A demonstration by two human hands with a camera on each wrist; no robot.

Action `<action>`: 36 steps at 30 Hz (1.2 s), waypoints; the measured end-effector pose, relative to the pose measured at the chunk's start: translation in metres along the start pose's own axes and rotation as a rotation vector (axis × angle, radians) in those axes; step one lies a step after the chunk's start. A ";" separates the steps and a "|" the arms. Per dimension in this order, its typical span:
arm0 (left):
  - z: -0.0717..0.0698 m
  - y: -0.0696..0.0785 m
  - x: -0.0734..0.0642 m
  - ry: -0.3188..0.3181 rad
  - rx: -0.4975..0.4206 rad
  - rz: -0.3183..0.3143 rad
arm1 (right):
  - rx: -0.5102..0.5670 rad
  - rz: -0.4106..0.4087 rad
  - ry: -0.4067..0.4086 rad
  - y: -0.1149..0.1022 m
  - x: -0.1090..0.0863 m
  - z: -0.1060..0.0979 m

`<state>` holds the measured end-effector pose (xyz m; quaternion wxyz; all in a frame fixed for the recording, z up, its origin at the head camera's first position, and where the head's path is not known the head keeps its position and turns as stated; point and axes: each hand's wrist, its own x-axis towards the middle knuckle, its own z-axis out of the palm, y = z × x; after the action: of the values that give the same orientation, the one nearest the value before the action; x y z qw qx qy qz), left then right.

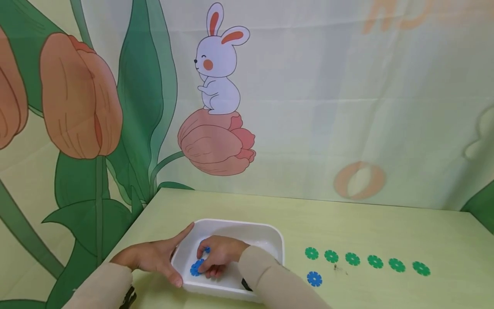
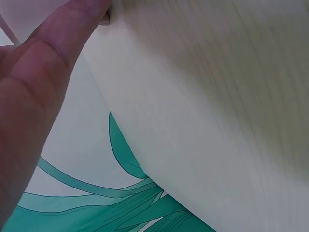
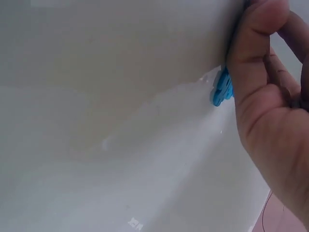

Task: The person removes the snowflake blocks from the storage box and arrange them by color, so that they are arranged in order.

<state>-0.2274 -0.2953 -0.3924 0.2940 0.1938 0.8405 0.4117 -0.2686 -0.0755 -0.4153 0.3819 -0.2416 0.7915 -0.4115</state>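
A white plastic tub stands on the table. My left hand grips its left end, thumb near the front corner and index finger along the far corner. Inside the tub my right hand reaches down with curled fingers, its thumb on a blue snowflake-shaped disc. Another bit of blue shows by the index finger. In the right wrist view a blue disc sticks out beside the right hand; the fingertips are partly cut off. The left wrist view shows part of the left hand against the tub.
Right of the tub, several green snowflake discs lie in a row on the pale table. One blue snowflake disc lies below the row's left end. A printed curtain with tulips and a rabbit hangs behind the table.
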 end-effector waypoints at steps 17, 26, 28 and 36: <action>0.000 0.002 0.001 0.011 -0.033 -0.049 | -0.116 0.040 0.055 -0.001 -0.006 -0.004; 0.001 0.002 0.001 0.006 -0.070 -0.062 | -0.012 0.028 -0.041 -0.007 -0.021 -0.024; 0.001 0.001 0.002 0.002 -0.071 -0.061 | 0.007 0.027 -0.046 -0.009 -0.025 -0.028; 0.001 0.002 0.003 -0.014 -0.065 -0.048 | 0.020 0.000 -0.027 -0.014 -0.042 -0.045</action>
<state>-0.2287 -0.2918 -0.3921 0.3157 0.1668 0.8290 0.4304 -0.2789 -0.0328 -0.3702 0.3949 -0.2435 0.7820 -0.4162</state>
